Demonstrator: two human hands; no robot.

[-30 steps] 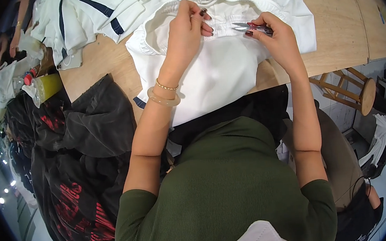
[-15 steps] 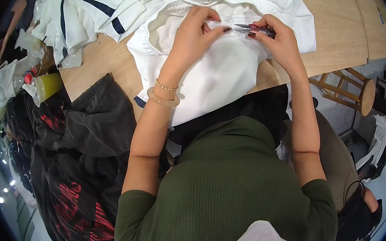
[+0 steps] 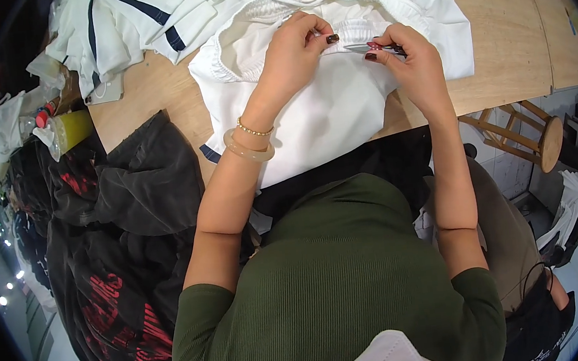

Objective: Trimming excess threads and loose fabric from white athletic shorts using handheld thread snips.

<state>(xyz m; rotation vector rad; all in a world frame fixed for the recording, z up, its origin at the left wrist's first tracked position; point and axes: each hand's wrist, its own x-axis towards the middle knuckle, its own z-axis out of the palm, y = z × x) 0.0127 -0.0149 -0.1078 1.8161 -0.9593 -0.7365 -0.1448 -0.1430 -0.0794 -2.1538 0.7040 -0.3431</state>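
Two hands work at close range: the right hand point(image 3: 414, 60) grips small scissors point(image 3: 374, 45) between thumb and fingers, while the left hand point(image 3: 293, 53) bends thumb and forefinger close together at the waistband; whether they pinch cloth I cannot tell. From the right palm, the scissors sit toward ten o'clock, blades emerging past the fingertips, long axis nearly level, points aimed at about nine o'clock toward the left thumb. Beneath both hands spread the white shorts point(image 3: 324, 111), gathered waist opening toward twelve o'clock, lower cloth reaching six o'clock past the edge of the table point(image 3: 499, 49).
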